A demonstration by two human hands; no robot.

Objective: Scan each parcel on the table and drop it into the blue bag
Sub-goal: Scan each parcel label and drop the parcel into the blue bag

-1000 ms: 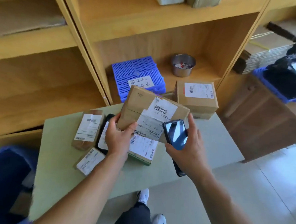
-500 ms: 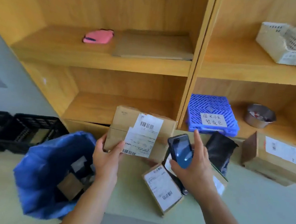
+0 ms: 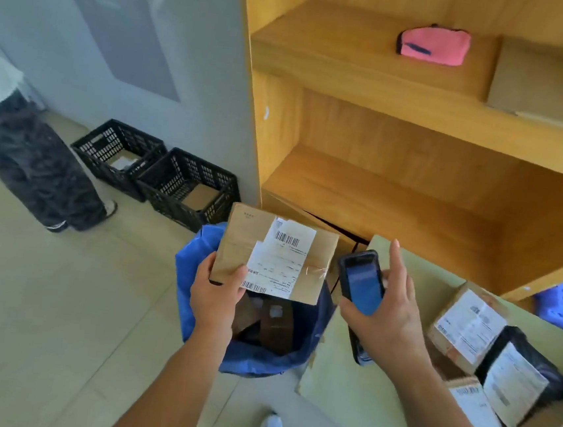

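My left hand (image 3: 217, 293) grips a flat cardboard parcel (image 3: 242, 244) with a white barcode label, held level right above the mouth of the blue bag (image 3: 183, 286). Brown boxes lie inside the bag. My right hand (image 3: 387, 313) holds a dark handheld scanner (image 3: 361, 283), screen up, just right of the parcel, forefinger raised. On the green table (image 3: 353, 385) at the right lie more parcels: a brown labelled box (image 3: 465, 324), a black mailer (image 3: 525, 378) and a white-labelled box (image 3: 471, 407).
Two black crates (image 3: 186, 183) stand on the floor by the wall behind the bag. A person's legs (image 3: 34, 162) are at the far left. Wooden shelves (image 3: 378, 195) rise behind the table, with a pink pouch (image 3: 433, 45) on one.
My view and both hands have swung left from the table. The parcel has gone from above the table to directly above the blue bag, the scanner alongside it.
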